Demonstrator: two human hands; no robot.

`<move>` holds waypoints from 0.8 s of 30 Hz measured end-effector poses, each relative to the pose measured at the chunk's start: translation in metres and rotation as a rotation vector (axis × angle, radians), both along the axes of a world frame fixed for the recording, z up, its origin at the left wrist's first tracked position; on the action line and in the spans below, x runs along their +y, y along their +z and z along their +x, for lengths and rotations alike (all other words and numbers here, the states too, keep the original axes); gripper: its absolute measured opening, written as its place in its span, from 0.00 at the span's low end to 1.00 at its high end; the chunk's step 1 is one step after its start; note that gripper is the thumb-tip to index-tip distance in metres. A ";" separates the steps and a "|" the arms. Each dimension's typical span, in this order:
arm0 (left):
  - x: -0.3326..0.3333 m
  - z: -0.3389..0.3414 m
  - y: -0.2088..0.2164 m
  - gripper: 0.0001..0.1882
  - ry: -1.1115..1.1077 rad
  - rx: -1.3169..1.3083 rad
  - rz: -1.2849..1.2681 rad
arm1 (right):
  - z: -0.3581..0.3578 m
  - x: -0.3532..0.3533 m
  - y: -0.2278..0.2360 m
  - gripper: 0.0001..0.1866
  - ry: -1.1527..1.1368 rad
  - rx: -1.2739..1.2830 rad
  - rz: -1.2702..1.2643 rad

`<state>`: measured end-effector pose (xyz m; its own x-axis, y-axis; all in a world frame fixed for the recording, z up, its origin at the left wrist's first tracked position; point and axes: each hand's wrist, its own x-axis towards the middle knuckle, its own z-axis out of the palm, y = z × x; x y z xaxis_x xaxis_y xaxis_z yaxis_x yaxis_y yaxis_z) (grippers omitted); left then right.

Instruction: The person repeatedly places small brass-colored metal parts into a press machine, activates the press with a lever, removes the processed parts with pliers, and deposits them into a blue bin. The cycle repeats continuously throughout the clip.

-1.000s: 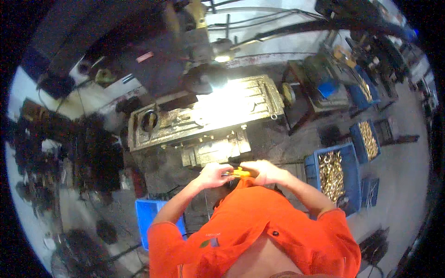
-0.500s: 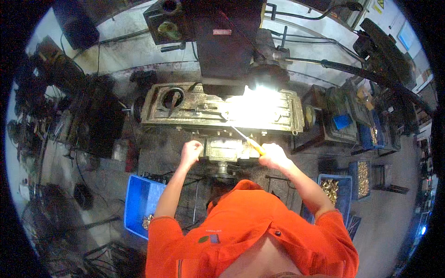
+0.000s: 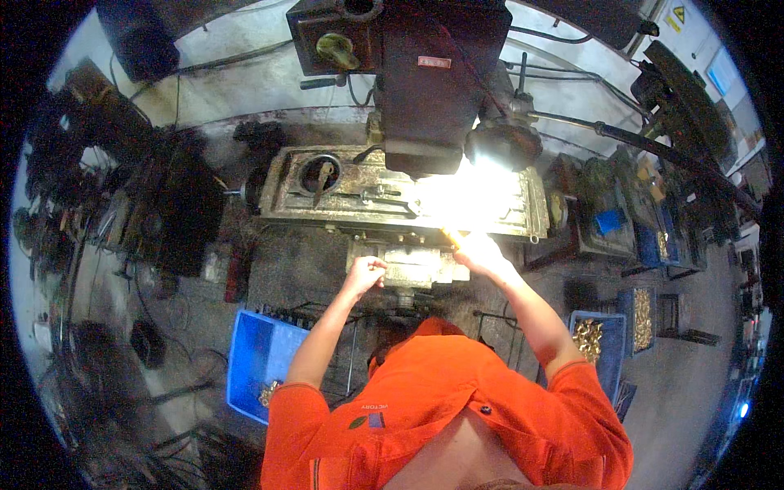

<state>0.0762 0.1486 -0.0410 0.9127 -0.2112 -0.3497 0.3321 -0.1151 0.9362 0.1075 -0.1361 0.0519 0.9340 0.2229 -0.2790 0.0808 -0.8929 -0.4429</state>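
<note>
Leftward, the left hand (image 3: 367,275) has curled fingers, contents unclear, just short of the worktop (image 3: 359,219), toward which the yellow tool (image 3: 452,238) slants forward-left, tip lost in glare, from the nearer right hand (image 3: 483,256), whose fingers clench it.

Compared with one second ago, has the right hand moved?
Yes: the right hand has moved forward, away from the torso, and is now closer to the machine table.
</note>
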 end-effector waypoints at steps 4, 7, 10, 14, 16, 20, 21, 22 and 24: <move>0.012 0.011 -0.004 0.06 0.014 0.087 -0.073 | -0.046 0.008 0.020 0.11 0.069 0.102 0.104; 0.007 0.018 0.002 0.08 0.014 0.117 -0.165 | -0.087 0.003 0.030 0.13 0.085 0.316 0.053; -0.005 0.022 -0.009 0.08 -0.115 -0.130 0.041 | -0.102 0.005 0.021 0.13 0.109 0.328 -0.061; -0.044 0.002 0.037 0.12 -0.399 -0.554 0.474 | -0.107 0.008 -0.009 0.13 0.082 0.310 -0.124; -0.051 -0.012 0.039 0.15 -0.595 -0.783 0.558 | -0.098 0.017 -0.018 0.15 0.046 0.351 -0.085; -0.053 -0.032 0.050 0.15 -0.809 -0.782 0.632 | -0.092 0.040 -0.028 0.16 0.111 0.349 0.009; -0.050 -0.031 0.041 0.15 -0.840 -0.757 0.657 | -0.093 0.044 -0.027 0.16 0.134 0.346 0.028; -0.047 -0.026 0.029 0.15 -0.871 -0.731 0.680 | -0.096 0.044 -0.037 0.18 0.144 0.219 0.113; -0.043 -0.027 0.020 0.12 -0.754 -0.700 0.751 | -0.100 0.045 -0.048 0.22 0.156 -0.034 0.289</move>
<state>0.0495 0.1060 -0.0212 0.6902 -0.7163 -0.1025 -0.5831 -0.6344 0.5075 0.0079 -0.0911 0.0035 0.8901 0.4295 -0.1528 0.2258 -0.7065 -0.6707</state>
